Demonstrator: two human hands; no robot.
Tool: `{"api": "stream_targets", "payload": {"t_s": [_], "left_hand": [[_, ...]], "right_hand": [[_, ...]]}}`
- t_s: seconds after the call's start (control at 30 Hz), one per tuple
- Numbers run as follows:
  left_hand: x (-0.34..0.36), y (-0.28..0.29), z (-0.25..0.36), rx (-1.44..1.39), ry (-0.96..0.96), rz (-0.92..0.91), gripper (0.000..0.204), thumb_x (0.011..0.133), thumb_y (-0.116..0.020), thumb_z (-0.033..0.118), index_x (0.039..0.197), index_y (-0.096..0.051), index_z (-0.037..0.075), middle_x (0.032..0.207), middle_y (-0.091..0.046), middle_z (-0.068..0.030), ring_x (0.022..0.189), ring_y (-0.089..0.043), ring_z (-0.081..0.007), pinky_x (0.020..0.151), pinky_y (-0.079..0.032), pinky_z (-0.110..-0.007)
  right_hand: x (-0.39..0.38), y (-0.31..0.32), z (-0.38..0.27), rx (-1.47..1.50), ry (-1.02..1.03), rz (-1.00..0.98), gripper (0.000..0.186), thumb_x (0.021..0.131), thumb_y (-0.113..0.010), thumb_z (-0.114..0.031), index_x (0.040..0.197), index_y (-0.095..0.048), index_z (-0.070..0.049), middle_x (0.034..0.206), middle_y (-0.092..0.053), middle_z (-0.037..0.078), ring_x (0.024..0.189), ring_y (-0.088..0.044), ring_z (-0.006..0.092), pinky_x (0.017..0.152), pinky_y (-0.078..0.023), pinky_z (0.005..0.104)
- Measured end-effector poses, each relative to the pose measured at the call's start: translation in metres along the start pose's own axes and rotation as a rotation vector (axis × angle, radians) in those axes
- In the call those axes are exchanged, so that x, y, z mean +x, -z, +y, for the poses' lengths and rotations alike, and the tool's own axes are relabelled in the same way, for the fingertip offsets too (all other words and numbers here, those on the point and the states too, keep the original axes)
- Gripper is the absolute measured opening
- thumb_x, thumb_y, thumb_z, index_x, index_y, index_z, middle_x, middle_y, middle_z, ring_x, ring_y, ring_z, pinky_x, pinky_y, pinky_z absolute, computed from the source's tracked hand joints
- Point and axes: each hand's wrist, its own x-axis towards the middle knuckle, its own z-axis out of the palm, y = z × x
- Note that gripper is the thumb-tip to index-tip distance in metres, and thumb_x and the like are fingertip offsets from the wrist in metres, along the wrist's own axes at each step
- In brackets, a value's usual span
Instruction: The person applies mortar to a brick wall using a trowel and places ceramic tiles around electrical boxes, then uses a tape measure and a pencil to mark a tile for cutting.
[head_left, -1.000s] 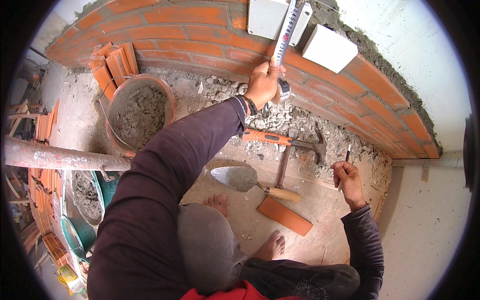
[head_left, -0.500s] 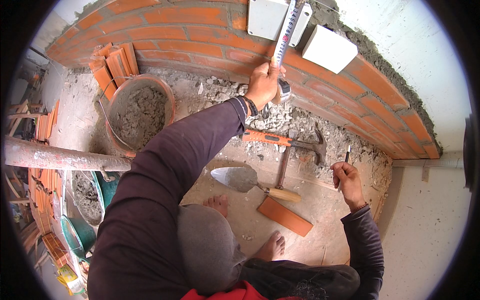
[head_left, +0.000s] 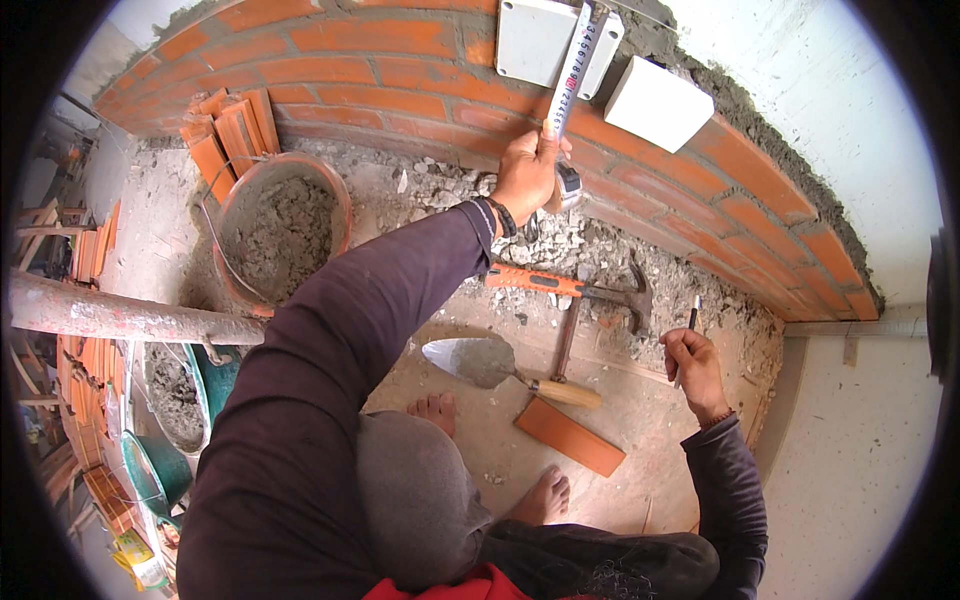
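Observation:
Closed around a tape measure (head_left: pixel 566 187), my left hand (head_left: pixel 527 172) is beside the low orange brick wall (head_left: pixel 415 72). The tape's white blade (head_left: pixel 573 75) runs up from my thumb across a flat white cover plate (head_left: pixel 530 40) on the wall. Right of that plate is a white box (head_left: pixel 660 103). My right hand (head_left: pixel 697 372) pinches a thin dark pencil-like stick with a white tip (head_left: pixel 694 312), over the floor at the right. Between my hands lie a claw hammer (head_left: pixel 535 280) with an orange handle, a trowel (head_left: pixel 480 360) and a single brick (head_left: pixel 571 436).
A bucket of mortar (head_left: pixel 340 215) stands left of my arm, with stacked bricks (head_left: pixel 232 135) behind it. A pipe (head_left: pixel 130 310) crosses at the left above green buckets (head_left: pixel 160 465). Rubble (head_left: pixel 440 185) lines the wall's foot. My bare feet (head_left: pixel 545 495) are near the brick.
Almost nothing differs. The tape measure's case has turned slightly in my left hand; my right hand stays in place with the stick.

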Motion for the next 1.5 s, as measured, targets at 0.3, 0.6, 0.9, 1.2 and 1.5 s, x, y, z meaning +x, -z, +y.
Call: {"api": "stream_targets", "payload": {"t_s": [0.3, 0.6, 0.9, 1.2, 1.5], "left_hand": [[0.0, 0.001, 0.002, 0.05, 0.004, -0.025, 0.046, 0.106, -0.037, 0.042, 0.096, -0.06, 0.004, 0.09, -0.062, -0.0053, 0.081, -0.058, -0.0107, 0.072, -0.05, -0.029], [-0.001, 0.003, 0.003, 0.081, -0.019, -0.031, 0.045, 0.106, -0.037, 0.041, 0.094, -0.06, 0.003, 0.089, -0.062, -0.0056, 0.081, -0.057, -0.0103, 0.072, -0.05, -0.028], [-0.005, 0.002, 0.002, 0.069, -0.044, -0.036, 0.046, 0.106, -0.037, 0.042, 0.09, -0.059, 0.005, 0.085, -0.062, -0.0032, 0.077, -0.057, -0.0091, 0.07, -0.05, -0.028], [-0.038, 0.009, -0.004, 0.083, 0.017, -0.094, 0.045, 0.106, -0.037, 0.042, 0.091, -0.059, 0.005, 0.083, -0.062, -0.0021, 0.075, -0.058, -0.0083, 0.069, -0.05, -0.027], [-0.063, 0.015, 0.008, 0.074, 0.019, -0.17, 0.044, 0.106, -0.04, 0.041, 0.088, -0.06, 0.006, 0.079, -0.058, 0.0007, 0.07, -0.052, -0.0067, 0.065, -0.046, -0.027]], "right_hand": [[-0.001, -0.001, -0.001, -0.003, -0.019, -0.012, 0.029, 0.101, -0.055, -0.028, 0.093, -0.063, -0.001, 0.06, -0.051, -0.001, 0.051, -0.043, 0.0075, 0.048, -0.037, 0.0238], [-0.001, -0.001, 0.003, -0.012, 0.011, -0.012, 0.029, 0.101, -0.055, -0.027, 0.093, -0.062, -0.001, 0.06, -0.051, -0.001, 0.05, -0.042, 0.0075, 0.048, -0.036, 0.0239], [-0.003, 0.002, 0.004, -0.025, -0.02, 0.005, 0.027, 0.101, -0.054, -0.025, 0.094, -0.062, 0.0, 0.059, -0.051, -0.001, 0.049, -0.043, 0.0075, 0.047, -0.037, 0.0237], [-0.004, 0.004, 0.001, -0.037, 0.03, 0.028, 0.026, 0.101, -0.056, -0.025, 0.091, -0.062, -0.002, 0.059, -0.05, -0.002, 0.051, -0.043, 0.0064, 0.048, -0.037, 0.0232], [-0.001, 0.003, -0.007, -0.038, 0.036, 0.08, 0.02, 0.099, -0.059, -0.023, 0.091, -0.063, -0.005, 0.061, -0.051, -0.004, 0.05, -0.044, 0.0045, 0.046, -0.035, 0.0214]]}}
